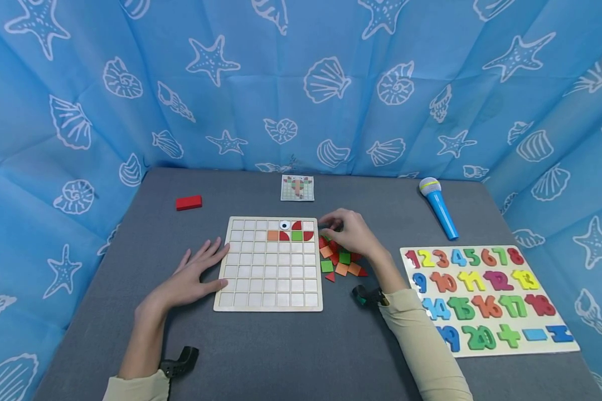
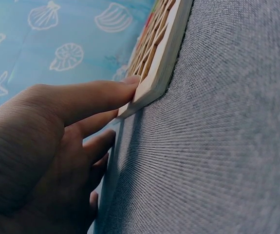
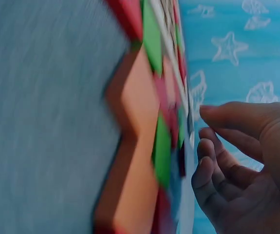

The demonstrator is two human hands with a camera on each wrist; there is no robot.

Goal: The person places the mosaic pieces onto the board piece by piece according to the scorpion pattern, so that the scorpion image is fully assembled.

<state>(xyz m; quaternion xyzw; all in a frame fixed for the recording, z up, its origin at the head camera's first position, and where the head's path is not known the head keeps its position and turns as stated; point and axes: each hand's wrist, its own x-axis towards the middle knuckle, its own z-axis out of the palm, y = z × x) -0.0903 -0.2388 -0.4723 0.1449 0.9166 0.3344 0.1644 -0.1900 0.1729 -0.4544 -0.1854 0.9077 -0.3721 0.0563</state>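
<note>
A pale wooden grid board lies on the table, seen edge-on in the left wrist view. In its upper right cells sit an eye piece, an orange square, a green square and several red rounded pieces. My left hand rests at the board's left edge, fingers spread, its thumb touching the rim. Beside the upper right corner, over a pile of coloured pieces, hovers my right hand. Its fingers are loosely bent, and the right wrist view shows nothing between thumb and fingertips.
Behind the board lies a small picture card. A red block is at the back left. To the right are a blue toy microphone and a number puzzle board. A blue curtain surrounds the grey table.
</note>
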